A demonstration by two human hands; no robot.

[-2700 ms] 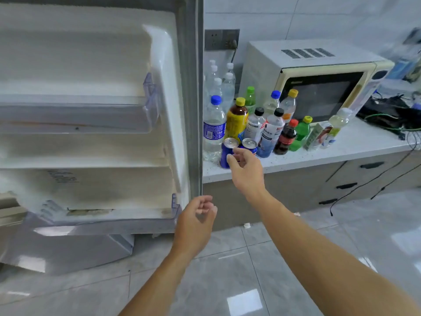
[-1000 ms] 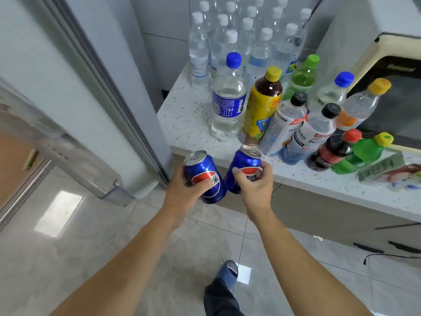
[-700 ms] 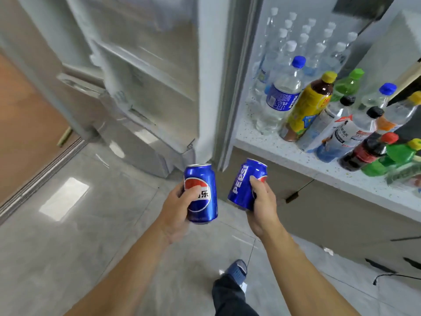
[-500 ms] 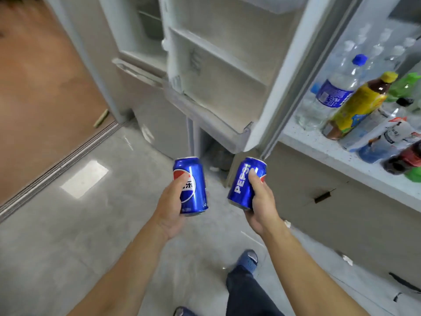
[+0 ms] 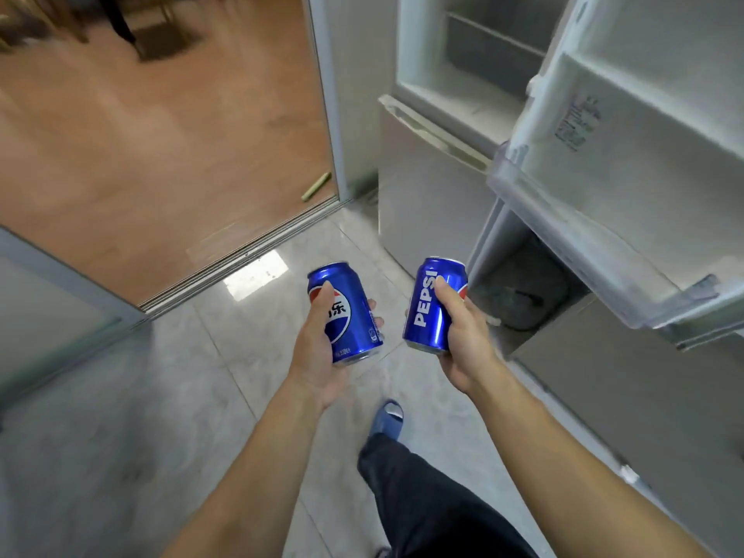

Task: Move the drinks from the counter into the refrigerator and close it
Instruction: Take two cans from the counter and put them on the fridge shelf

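Head-worn wide view, angled steeply down, floor (image 5: 201, 396) near

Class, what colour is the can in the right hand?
Blue can, white lettering; head view.

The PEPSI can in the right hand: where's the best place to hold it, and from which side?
Grip the can round its smooth cylindrical wall at mid-height, coming from its right side, as the right hand does now: thumb across the front, fingers behind. That probably leaves its top and base free for setting it upright in the refrigerator.
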